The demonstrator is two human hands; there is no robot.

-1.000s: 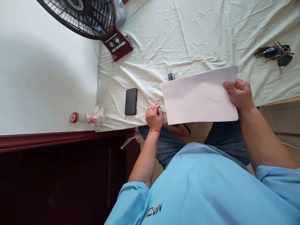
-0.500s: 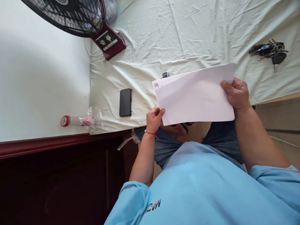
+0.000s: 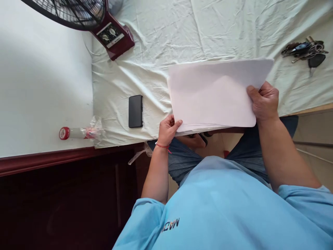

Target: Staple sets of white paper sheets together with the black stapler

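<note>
A small stack of white paper sheets (image 3: 213, 95) spans the space between my two hands, over the table's front edge. Its upper face is blank, and the lower edges of a few sheets show slightly fanned. My left hand (image 3: 168, 130) pinches the lower left corner, thumb on top and fingers underneath. At the right edge, my right hand (image 3: 265, 102) grips the sheets with its thumb lying across them; its other fingers are partly hidden. A black phone (image 3: 135, 111) lies on the cloth to the left of my left hand.
A pale green cloth (image 3: 156, 45) covers the table. A dark red fan (image 3: 119, 43) stands at the back left. Far left lies a bottle with a red cap (image 3: 64, 133), partly in clear plastic. A bunch of keys (image 3: 305, 52) rests at the far right.
The sheets have risen away from my body and their edges now line up more evenly. The printed corner and the small dark object behind the sheets are now covered.
</note>
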